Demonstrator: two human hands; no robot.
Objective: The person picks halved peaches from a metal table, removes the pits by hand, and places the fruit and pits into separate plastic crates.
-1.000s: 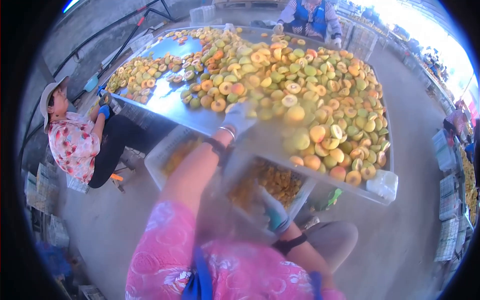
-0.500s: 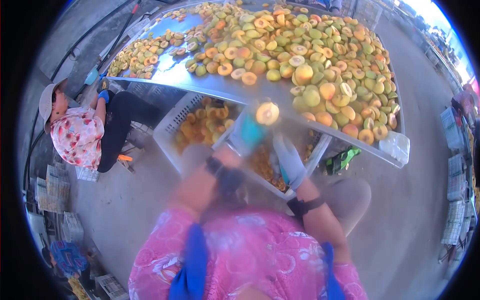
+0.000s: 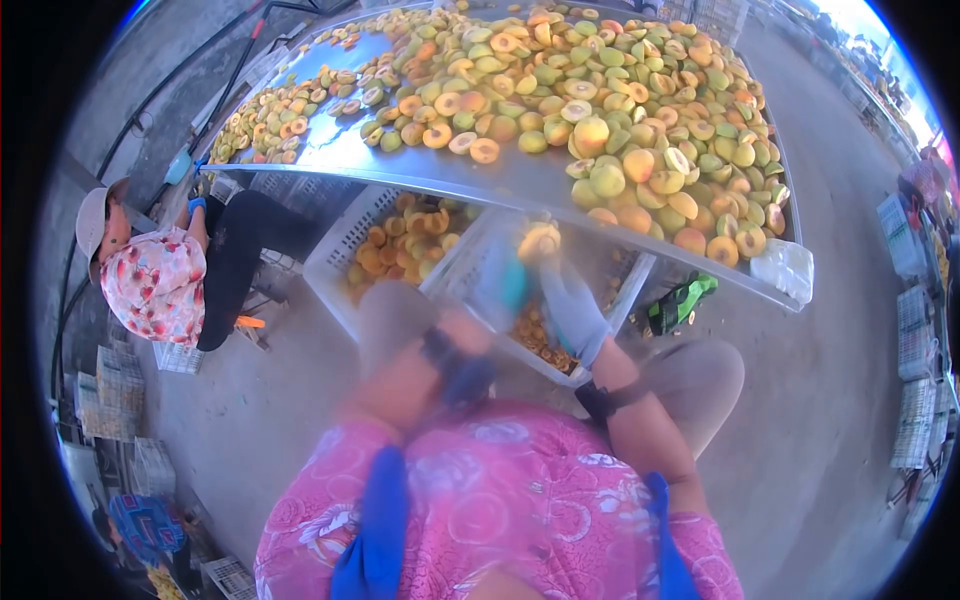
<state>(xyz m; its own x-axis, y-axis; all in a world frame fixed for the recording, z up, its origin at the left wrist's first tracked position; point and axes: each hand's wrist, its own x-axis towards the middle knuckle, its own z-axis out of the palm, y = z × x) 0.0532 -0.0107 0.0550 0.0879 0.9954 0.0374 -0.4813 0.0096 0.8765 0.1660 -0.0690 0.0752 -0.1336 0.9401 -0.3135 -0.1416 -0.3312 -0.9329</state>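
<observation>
My left hand [image 3: 498, 282], in a pale glove with a teal patch, is smeared by motion but closed on an apricot half [image 3: 541, 240] with its cut face showing. Close beside it, my right hand [image 3: 572, 308], also gloved, has its fingers curled up against the fruit's lower side. Whatever lies within those fingers is hidden. Both hands are over a white crate [image 3: 572, 378] holding small brownish pieces [image 3: 535, 328], just below the metal table's front edge [image 3: 460, 190].
Halved apricots [image 3: 620, 130] are heaped across the metal table. A second crate [image 3: 335, 255] with orange fruit stands on the left. A clear plastic block [image 3: 783, 272] sits at the table corner, with a green-black bag [image 3: 682, 303] below. A co-worker [image 3: 155, 270] sits at left.
The apricot half has come down slightly and tilted. My right hand has moved up to meet it, while my left hand stays around the fruit. The view has shifted slightly.
</observation>
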